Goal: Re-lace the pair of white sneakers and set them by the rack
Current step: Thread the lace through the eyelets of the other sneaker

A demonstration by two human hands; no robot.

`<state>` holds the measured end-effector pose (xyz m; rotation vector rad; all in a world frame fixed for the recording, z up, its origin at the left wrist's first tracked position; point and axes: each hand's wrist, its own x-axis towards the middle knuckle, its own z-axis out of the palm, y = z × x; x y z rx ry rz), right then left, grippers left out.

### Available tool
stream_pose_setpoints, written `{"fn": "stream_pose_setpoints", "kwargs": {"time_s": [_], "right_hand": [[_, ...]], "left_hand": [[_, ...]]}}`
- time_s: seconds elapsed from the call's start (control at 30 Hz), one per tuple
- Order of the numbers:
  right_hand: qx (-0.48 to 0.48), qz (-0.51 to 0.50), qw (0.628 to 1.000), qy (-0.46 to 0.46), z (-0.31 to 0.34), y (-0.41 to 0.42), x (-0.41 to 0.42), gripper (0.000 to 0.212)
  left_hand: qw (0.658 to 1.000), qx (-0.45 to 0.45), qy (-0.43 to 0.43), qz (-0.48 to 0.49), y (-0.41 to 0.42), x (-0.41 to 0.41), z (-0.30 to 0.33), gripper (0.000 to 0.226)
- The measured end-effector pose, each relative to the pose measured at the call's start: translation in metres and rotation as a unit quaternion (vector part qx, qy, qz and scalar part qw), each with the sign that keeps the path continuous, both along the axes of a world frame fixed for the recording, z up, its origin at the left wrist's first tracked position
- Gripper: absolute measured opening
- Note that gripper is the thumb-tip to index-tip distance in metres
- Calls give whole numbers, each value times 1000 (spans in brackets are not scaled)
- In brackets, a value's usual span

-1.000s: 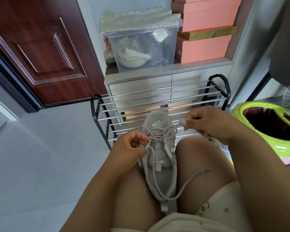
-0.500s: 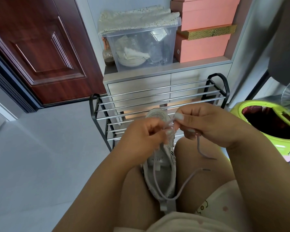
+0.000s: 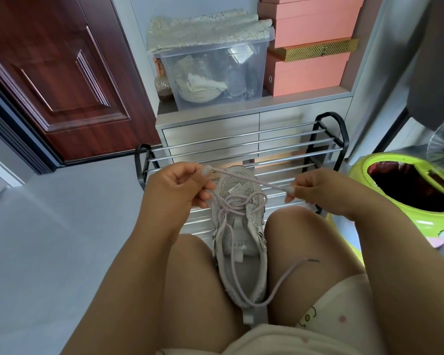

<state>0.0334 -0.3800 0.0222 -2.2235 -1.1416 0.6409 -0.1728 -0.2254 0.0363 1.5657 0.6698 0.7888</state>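
Both hands (image 3: 180,185) (image 3: 318,193) pinch lace (image 3: 244,178) above sneaker (image 3: 241,226), seemingly taut.

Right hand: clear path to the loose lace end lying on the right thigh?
Probably yes. The loose lace end lies bare on the right thigh, nothing over it, just below the right hand. But that hand pinches the taut lace that the left hand also holds, so it must let go first.

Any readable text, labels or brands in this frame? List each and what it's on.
"DSRD" or similar, upside down and partly blurred, on the tongue label of the sneaker.
Small white tag near the sneaker's toe: print too small to read.
Gold box: a clasp, no legible text.
Shorts: cartoon print, no words.
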Motion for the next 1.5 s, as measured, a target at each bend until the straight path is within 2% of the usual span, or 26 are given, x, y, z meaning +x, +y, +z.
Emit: {"fn": "stream_pose_setpoints", "kwargs": {"time_s": [0.1, 0.17, 0.23, 0.27, 0.33, 0.43, 0.53, 0.67, 0.83, 1.0, 1.13, 1.27, 1.5], "right_hand": [[17, 12, 1000, 9, 3, 0, -4, 24], [81, 14, 986, 145, 4, 3, -11, 25], [168, 17, 931, 324, 3, 7, -15, 26], [204, 10, 901, 383, 2, 9, -16, 25], [260, -10, 864, 430, 3, 13, -16, 21], [298, -20, 860, 413, 5, 13, -17, 10], [274, -18, 889, 367, 1, 15, -22, 7], [227, -10, 935, 273, -2, 19, -34, 5], [187, -3, 961, 205, -3, 21, -39, 12], [156, 15, 978, 140, -5, 22, -40, 17], [148, 16, 983, 112, -7, 22, -40, 18], [147, 17, 984, 101, -6, 23, -42, 17], [142, 25, 985, 92, -9, 26, -43, 20]], "left_hand": [[1000, 0, 7, -5, -4, 4, 0, 14], [1000, 0, 14, -19, -9, 8, 2, 13], [999, -9, 18, -36, -15, 13, 4, 12], [999, -14, 25, -39, -17, 15, 4, 17], [998, -26, 53, -25, -23, 16, 3, 28], [987, -9, 160, 2, -32, 12, -3, 27], [969, 12, 245, -31, -44, 12, -12, 18], [954, 45, 291, -49, -53, 20, -28, 32], [933, 102, 343, -45, -60, 25, -36, 34], [946, 79, 312, -48, -66, 26, -46, 36], [960, -37, 275, -47, -64, 26, -47, 20], [958, -174, 218, -70, -62, 22, -45, 14], [951, -237, 178, -83, -64, 19, -36, 16]]}}
